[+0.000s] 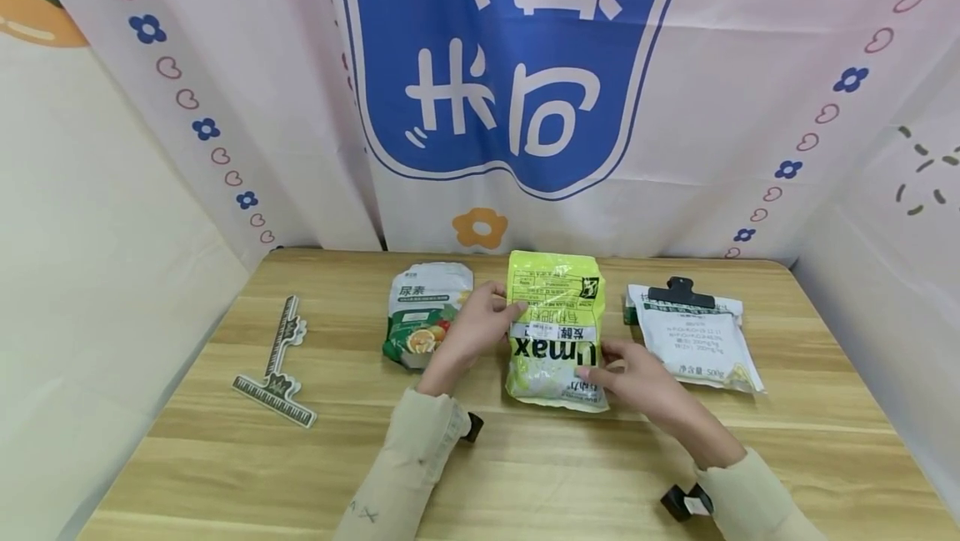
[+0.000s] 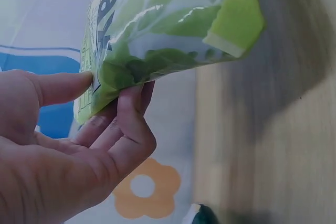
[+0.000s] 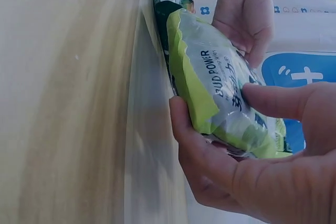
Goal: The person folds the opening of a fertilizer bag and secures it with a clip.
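A yellow-green plastic bag (image 1: 557, 333) with black "Umax" lettering, upside down to the head view, is held between both hands over the middle of the table. My left hand (image 1: 480, 324) grips its left edge, thumb on the front and fingers curled beneath, as the left wrist view shows of the bag (image 2: 168, 30). At the lower right edge my right hand (image 1: 637, 378) pinches it; in the right wrist view the thumb lies on the printed face of the bag (image 3: 220, 77) and the fingers sit under it.
Left of the bag lies a white and green pouch (image 1: 427, 316) with fruit pictures. To the right is a white packet (image 1: 693, 337) with a black clip (image 1: 681, 293) on its top edge. Two piano-key patterned clips (image 1: 276, 398) (image 1: 283, 337) lie at the left. A printed curtain (image 1: 300, 107) hangs behind.
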The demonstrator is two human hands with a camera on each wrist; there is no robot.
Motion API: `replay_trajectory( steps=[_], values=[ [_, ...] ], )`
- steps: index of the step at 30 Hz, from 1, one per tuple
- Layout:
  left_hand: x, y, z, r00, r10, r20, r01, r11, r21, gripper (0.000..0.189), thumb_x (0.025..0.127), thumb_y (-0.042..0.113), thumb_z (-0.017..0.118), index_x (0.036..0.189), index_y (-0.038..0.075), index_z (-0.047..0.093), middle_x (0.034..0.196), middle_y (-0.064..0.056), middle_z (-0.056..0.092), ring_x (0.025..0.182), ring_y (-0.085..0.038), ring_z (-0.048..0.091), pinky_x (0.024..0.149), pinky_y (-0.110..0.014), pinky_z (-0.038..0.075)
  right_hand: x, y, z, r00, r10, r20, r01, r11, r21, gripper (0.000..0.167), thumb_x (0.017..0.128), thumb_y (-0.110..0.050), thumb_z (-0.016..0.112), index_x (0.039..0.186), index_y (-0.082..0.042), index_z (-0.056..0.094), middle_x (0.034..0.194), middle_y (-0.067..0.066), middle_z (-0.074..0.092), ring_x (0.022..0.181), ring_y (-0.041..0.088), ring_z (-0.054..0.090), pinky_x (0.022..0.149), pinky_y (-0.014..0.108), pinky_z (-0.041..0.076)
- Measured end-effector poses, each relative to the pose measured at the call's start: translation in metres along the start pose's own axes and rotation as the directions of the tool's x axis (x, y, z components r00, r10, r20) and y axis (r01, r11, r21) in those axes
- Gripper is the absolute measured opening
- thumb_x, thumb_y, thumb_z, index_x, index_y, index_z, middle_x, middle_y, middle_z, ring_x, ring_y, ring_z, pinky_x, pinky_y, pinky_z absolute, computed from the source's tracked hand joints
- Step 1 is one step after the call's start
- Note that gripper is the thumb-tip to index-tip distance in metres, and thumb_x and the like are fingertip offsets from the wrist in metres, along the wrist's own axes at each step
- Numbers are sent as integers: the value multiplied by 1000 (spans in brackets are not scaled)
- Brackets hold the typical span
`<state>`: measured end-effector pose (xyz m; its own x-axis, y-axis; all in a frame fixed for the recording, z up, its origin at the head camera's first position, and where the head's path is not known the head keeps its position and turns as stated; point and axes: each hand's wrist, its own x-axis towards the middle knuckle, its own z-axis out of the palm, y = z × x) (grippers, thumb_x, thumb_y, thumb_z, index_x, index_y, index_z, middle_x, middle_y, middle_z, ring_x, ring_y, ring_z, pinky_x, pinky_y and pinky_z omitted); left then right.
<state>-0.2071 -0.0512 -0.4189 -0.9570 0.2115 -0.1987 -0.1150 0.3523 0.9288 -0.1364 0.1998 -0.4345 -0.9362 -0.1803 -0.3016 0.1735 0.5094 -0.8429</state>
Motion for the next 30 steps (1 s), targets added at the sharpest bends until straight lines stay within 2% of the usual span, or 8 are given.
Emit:
replay_trajectory(
  steps=[4, 6, 10, 15, 20, 22, 26, 30],
  values=[
    [-10, 5, -2, 998, 64, 20, -65, 998, 11, 26, 105, 26, 65, 119, 6, 57, 103, -16, 76, 63, -14, 53, 54, -28, 45, -7, 1, 2, 1000, -20, 2, 20, 999, 34, 53, 92, -35, 81, 127, 1, 63, 118, 14, 68, 107, 23, 70, 84, 37, 63],
    [-16, 7, -3, 995, 94, 31, -94, 996, 4, 25, 106, 23, 64, 119, 4, 56, 97, -17, 77, 56, -13, 47, 49, -25, 37, -10, 2, 2, 1000, -29, -2, 29, 998, 49, 48, 91, -34, 83, 120, -1, 63, 115, 14, 65, 104, 22, 70, 81, 35, 62],
    [-28, 9, -4, 988, 147, 38, -147, 989, -10, 22, 106, 19, 64, 114, 1, 55, 101, -18, 78, 63, -12, 58, 52, -24, 41, -16, 3, 1, 999, -34, -21, 36, 998, 56, 52, 88, -33, 86, 122, -2, 61, 119, 15, 63, 104, 24, 69, 80, 32, 62],
    [-45, 7, -5, 986, 165, 34, -164, 986, -15, 18, 105, 19, 65, 105, 4, 54, 98, -17, 78, 70, -18, 66, 57, -26, 51, -23, 5, 1, 999, -46, -16, 47, 995, 86, 62, 85, -26, 88, 133, 1, 59, 128, 18, 64, 106, 26, 68, 81, 32, 63],
    [-59, 4, -6, 981, 193, 32, -191, 981, -33, 17, 105, 18, 65, 103, 5, 54, 98, -14, 76, 85, -18, 74, 74, -44, 65, -29, 6, 1, 998, -60, -7, 61, 993, 97, 64, 83, -26, 89, 133, -1, 59, 132, 17, 64, 112, 27, 67, 87, 35, 63],
    [-64, 4, -6, 978, 206, 30, -204, 978, -35, 17, 105, 17, 65, 102, 5, 53, 96, -13, 75, 87, -16, 75, 78, -49, 65, -32, 6, 1, 998, -65, -12, 66, 994, 82, 66, 82, -28, 90, 135, -1, 59, 133, 15, 64, 115, 27, 67, 88, 34, 63],
    [-74, 1, -8, 975, 222, 32, -221, 975, -25, 20, 105, 18, 66, 98, 7, 51, 85, -10, 69, 76, -11, 67, 71, -34, 62, -35, 6, 1, 997, -76, -16, 77, 995, 67, 67, 80, -28, 91, 133, -2, 59, 130, 13, 66, 117, 26, 67, 86, 30, 63],
    [-82, -3, -10, 969, 243, 41, -243, 970, -7, 24, 105, 20, 67, 95, 7, 50, 70, -3, 50, 62, -9, 46, 60, -21, 43, -37, 6, 3, 994, -105, -9, 105, 992, 75, 65, 80, -25, 92, 130, -2, 58, 127, 14, 66, 115, 27, 68, 83, 26, 62]
  ],
)
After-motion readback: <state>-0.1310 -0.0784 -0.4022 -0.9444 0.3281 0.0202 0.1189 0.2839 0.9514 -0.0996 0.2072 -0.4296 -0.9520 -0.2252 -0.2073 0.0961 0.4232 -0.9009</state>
